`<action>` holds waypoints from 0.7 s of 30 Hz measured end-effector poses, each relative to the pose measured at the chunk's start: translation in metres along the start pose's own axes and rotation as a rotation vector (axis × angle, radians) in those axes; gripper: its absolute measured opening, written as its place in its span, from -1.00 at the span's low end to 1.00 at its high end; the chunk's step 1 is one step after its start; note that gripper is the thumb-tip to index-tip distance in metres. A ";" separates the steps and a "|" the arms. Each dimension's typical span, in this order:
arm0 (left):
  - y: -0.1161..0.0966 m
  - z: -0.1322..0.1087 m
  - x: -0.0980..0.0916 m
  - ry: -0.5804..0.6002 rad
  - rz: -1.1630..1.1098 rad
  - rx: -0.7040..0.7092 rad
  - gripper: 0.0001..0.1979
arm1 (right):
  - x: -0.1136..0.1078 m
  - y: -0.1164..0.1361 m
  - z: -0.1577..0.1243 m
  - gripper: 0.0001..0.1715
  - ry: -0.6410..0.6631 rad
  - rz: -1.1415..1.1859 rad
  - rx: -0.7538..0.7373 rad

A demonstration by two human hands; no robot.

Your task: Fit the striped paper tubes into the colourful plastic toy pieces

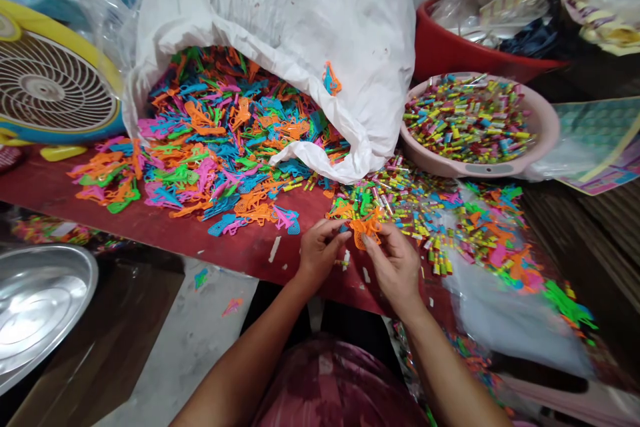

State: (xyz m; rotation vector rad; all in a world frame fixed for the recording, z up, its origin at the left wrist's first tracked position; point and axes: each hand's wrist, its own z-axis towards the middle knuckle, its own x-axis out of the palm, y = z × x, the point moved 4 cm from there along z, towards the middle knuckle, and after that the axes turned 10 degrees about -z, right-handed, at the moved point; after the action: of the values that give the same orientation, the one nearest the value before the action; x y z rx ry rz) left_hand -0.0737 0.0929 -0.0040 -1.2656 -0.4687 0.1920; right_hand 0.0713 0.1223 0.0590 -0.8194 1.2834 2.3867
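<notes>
My right hand (395, 267) pinches an orange plastic toy piece (364, 232) with a lattice pattern, just above the front part of the red tabletop. Close beside it on the left, my left hand (320, 253) has its thumb and fingertips pressed together, and a small blue plastic piece (344, 228) shows between them. Loose small tubes with yellow, red and blue bands (400, 193) lie just beyond both hands. To the left spreads a heap of orange, blue, green and pink plastic toy pieces (215, 160), spilling from a large white sack (310, 7).
A pink basin (547, 130) full of banded tubes stands at the right, before a red tub (430, 47). Clear plastic bags (510, 320) lie at the table's right. A yellow fan (50, 80) stands left; a metal bowl (45, 307) sits lower left.
</notes>
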 end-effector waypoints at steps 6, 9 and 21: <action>-0.003 -0.001 0.001 0.009 0.038 0.056 -0.78 | -0.005 0.009 0.007 -0.89 0.058 -0.077 -0.099; -0.004 -0.001 0.001 0.000 0.040 0.070 -0.78 | -0.007 0.009 0.008 -0.89 0.092 -0.062 -0.086; -0.004 0.000 0.001 0.012 0.058 0.051 -0.76 | -0.001 0.002 -0.003 -0.92 0.037 -0.010 -0.017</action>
State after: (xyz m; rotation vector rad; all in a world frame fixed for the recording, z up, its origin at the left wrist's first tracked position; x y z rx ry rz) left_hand -0.0732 0.0918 -0.0003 -1.2303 -0.4143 0.2440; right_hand 0.0723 0.1186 0.0600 -0.8772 1.2714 2.3881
